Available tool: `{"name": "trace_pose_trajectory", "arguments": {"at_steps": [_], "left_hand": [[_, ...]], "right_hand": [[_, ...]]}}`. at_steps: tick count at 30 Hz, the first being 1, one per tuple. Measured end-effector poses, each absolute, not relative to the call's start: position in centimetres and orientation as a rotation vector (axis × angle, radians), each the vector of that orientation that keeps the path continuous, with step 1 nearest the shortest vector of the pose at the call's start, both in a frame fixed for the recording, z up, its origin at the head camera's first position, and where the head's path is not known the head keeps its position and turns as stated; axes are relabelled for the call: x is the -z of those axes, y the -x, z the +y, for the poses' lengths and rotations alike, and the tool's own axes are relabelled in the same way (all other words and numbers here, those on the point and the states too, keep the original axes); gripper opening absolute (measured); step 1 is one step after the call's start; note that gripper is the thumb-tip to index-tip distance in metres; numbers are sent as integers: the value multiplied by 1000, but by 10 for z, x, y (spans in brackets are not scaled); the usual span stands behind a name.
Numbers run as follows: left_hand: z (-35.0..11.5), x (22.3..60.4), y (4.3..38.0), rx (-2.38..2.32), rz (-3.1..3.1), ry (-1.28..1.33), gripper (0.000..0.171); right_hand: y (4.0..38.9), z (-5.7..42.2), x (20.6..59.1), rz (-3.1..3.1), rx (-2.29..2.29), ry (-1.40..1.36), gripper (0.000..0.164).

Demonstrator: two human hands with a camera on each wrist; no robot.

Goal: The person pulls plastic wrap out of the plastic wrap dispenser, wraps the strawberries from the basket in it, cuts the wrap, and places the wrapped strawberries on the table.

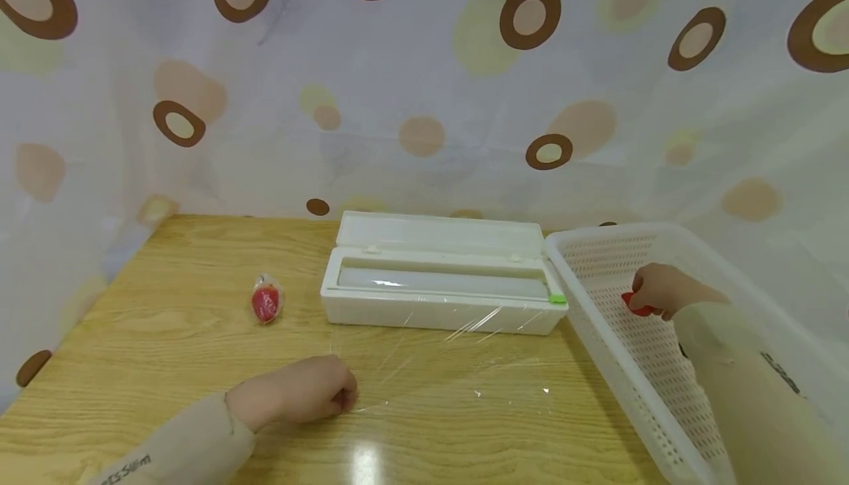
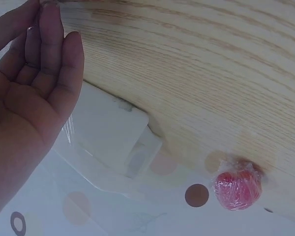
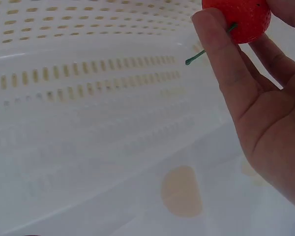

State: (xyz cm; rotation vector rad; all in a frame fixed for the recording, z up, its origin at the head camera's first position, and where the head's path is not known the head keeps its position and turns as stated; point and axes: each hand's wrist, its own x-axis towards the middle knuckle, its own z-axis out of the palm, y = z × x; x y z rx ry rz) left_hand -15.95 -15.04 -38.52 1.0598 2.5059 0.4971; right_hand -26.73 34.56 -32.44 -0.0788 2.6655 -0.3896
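Fruit [image 3: 248,24]: red with a green stem [image 3: 196,57], held inside the basket [image 1: 620,356]; whether it touches the basket's floor, you cannot tell from these views.
Right hand [image 1: 670,290]: your thumb and fingers pinch the fruit by its sides, the stem poking out past one finger.
Slip risk: your hold looks to sit near the fingertips, so a loose pinch could let the fruit fall; the stem might also catch in a basket slot.
Left hand [image 1: 312,389]: your fingers are curled, tips pressed together at the near left corner of the film [image 1: 458,378], seemingly pinching its edge.
Film spread: clear, drawn from the box [image 1: 444,315] over the table [image 1: 166,337] toward you.
Film risk: slack on your left could let it fold and cling to itself; a hard tug might drag the box, which neither hand steadies.
Box parts: lid [image 1: 438,233] raised, roll [image 1: 444,284] inside, green tab [image 1: 558,298] at the basket end.
Wrapped fruit [image 1: 266,301]: red, on the table left of the box.
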Motion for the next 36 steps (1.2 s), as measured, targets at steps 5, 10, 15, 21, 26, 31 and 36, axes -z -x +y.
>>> {"name": "trace_pose_trajectory", "arguments": {"at_steps": [5,10,15,21,26,31,36], "left_hand": [[-149,381,157,-514,2503,-1038,9],[-150,381,155,-511,2513,-1032,8],[-150,383,156,-504,2518,-1044,8],[-150,382,156,-518,2497,-1033,10],[-152,382,157,-533,2483,-1021,10],[-155,384,157,-531,2495,-1036,10],[-158,387,158,-542,2497,-1050,10]], "right_hand": [[269,323,291,2849,351,181,42],[256,275,252,3030,310,304,39],[235,225,228,3097,272,459,32],[211,178,223,3128,201,650,27],[203,147,231,3136,209,746,24],[193,117,260,3080,236,828,21],[175,94,303,2961,256,925,20]]}}
